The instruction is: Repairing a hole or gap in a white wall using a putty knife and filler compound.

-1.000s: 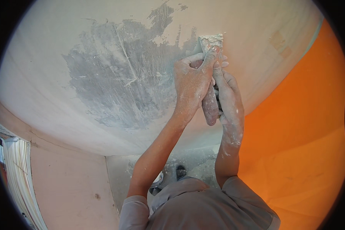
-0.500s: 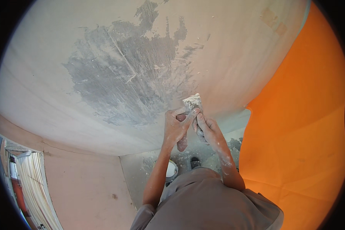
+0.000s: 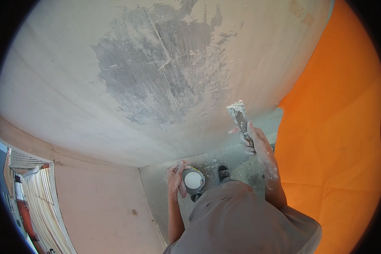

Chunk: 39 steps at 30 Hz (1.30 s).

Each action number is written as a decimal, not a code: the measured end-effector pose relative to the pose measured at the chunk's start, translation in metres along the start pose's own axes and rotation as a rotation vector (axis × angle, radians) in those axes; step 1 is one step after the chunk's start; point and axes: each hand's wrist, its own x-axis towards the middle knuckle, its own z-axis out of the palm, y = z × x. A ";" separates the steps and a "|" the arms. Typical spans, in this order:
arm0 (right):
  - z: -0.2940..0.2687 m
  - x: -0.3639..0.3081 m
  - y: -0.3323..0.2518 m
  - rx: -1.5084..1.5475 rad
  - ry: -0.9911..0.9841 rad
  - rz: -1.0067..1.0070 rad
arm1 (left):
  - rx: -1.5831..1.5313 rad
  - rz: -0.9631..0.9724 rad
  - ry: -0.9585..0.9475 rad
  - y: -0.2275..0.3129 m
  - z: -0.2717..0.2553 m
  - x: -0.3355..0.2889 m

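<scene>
One putty knife [image 3: 241, 120] is held up and to the right of the bucket [image 3: 203, 181], its blade tipped toward the wall [image 3: 72, 80] and its end loaded with white paste [image 3: 235, 106]. The knife is gripped by the right hand [image 3: 257, 139], the fingers being wrapped round the handle below the blade; whether the wall is touched by the blade cannot be told. By the left hand [image 3: 173, 175], just left of the bucket, a slim brownish piece [image 3: 182, 187] is held closely and seen mostly from its edge, so its kind cannot be made out; whether the bucket's rim is touched by that hand cannot be told either. White material [image 3: 193, 180] is contained in the bucket, and just to the right of it a dark shoe [image 3: 223, 172] is seen on the grey floor [image 3: 245, 163], which is speckled with pale spots. Below and to the right of the bucket, much of the view is filled by a grey-brown shirt [image 3: 249, 216]. Well above the bucket, a large, rough grey patch [image 3: 156, 63] is surrounded by the wall's paler surface. Far to the right of the bucket, an orange sheet [image 3: 334, 139] is hung; far to the left, pale slats [image 3: 40, 190] are framed by an opening.
</scene>
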 end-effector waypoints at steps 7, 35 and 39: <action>-0.006 0.093 0.121 -1.251 0.621 -0.791 | -0.152 -0.161 0.219 -0.029 -0.041 -0.051; -0.018 0.034 0.156 0.377 0.158 0.109 | 0.010 -0.055 0.004 0.009 0.016 -0.042; -0.023 0.079 0.102 0.072 0.109 -0.126 | 0.101 0.106 -0.213 0.060 0.068 -0.001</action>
